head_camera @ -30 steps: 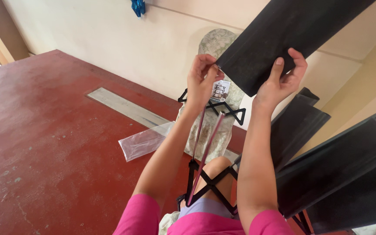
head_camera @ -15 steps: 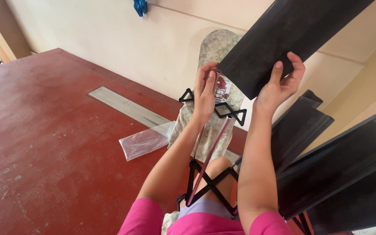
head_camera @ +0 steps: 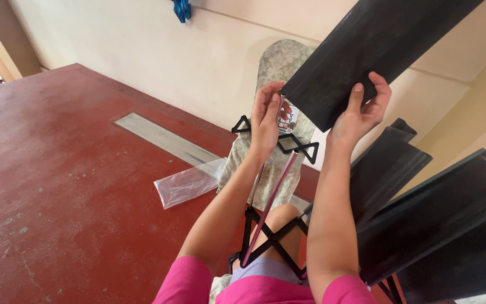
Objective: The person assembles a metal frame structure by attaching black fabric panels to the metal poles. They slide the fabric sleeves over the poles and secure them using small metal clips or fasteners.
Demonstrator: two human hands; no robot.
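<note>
A person in pink sleeves, seen from above, raises a long black panel [head_camera: 367, 53] toward a cream wall [head_camera: 142, 50], its upper end cut off by the top edge of the frame. The right hand [head_camera: 361, 110] grips the panel's lower edge, thumb lying up its dark face and the other fingers curled behind it, out of sight. The left hand [head_camera: 268, 118] is held flat and upright at the panel's lower corner, fingers pressed together; a small printed tag [head_camera: 289, 117] peeks out past them, but whether the hand pinches it cannot be told. The panel looks matte, stiff and flat, as do three more black panels [head_camera: 440, 219] fanned out at lower right and running off the frame. A black criss-cross lattice frame [head_camera: 274, 239] of thin bars stands over the person's knee, partly hidden by the forearms, with a pink strap [head_camera: 270, 208] running down through it. Behind it stands a padded board in pale floral cloth [head_camera: 281, 65], much of it covered by the hands. A crinkled clear plastic bag [head_camera: 189, 183] lies on the worn red floor [head_camera: 57, 186]. Compared with half a second earlier, the left hand has flattened and shifted slightly toward the panel's corner; the right hand's grip is unchanged.
</note>
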